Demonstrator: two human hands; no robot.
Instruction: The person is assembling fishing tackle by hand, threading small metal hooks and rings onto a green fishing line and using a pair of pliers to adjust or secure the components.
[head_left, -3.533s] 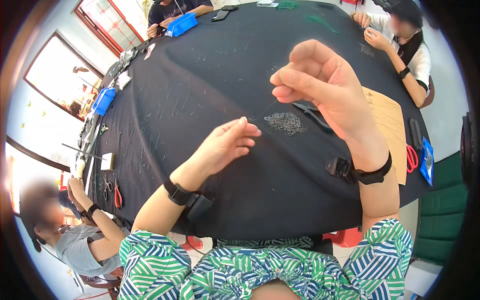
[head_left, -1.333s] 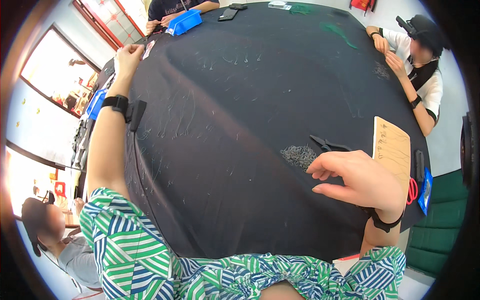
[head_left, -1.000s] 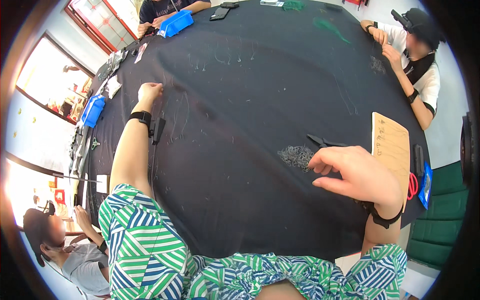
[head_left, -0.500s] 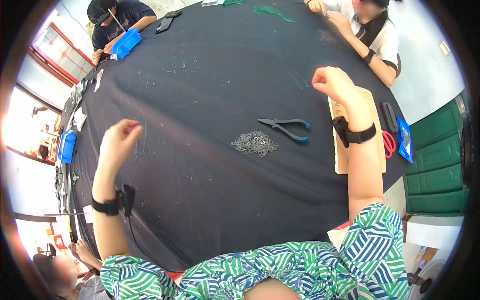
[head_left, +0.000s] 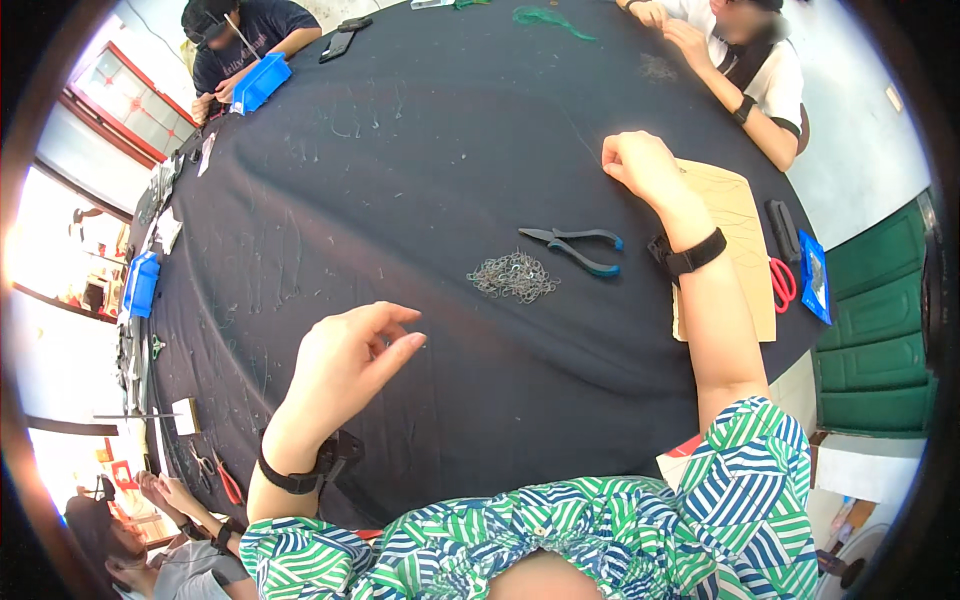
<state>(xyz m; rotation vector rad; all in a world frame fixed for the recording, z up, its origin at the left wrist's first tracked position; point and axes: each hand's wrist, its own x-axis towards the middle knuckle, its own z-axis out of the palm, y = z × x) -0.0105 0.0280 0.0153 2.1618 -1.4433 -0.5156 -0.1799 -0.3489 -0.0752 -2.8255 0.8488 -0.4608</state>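
Observation:
My left hand [head_left: 345, 365] hovers above the dark cloth at the left, fingers loosely bent and thumb apart, holding nothing visible. Over the far right of the cloth is my right hand [head_left: 638, 165], its fingers curled together. A faint thin line [head_left: 582, 137] runs up to its fingertips; whether they grip it is too small to tell. Between my arms lies a heap of small metal hooks [head_left: 513, 277]. Pliers with blue-tipped handles [head_left: 580, 250] rest beside the heap. Several thin lines [head_left: 295, 260] are strewn on the cloth at the left.
Under my right forearm lies a tan cardboard sheet [head_left: 735, 215]. Red-handled scissors [head_left: 783, 285], a black bar-shaped object [head_left: 783, 232] and a blue packet [head_left: 815, 278] sit at the right edge. Blue bins [head_left: 262, 82] stand farther off. Co-workers sit around the table.
My left hand has swung right and nearer to me, its thumb and fingers now wider apart. My right hand has shifted slightly left, toward the thin line's end.

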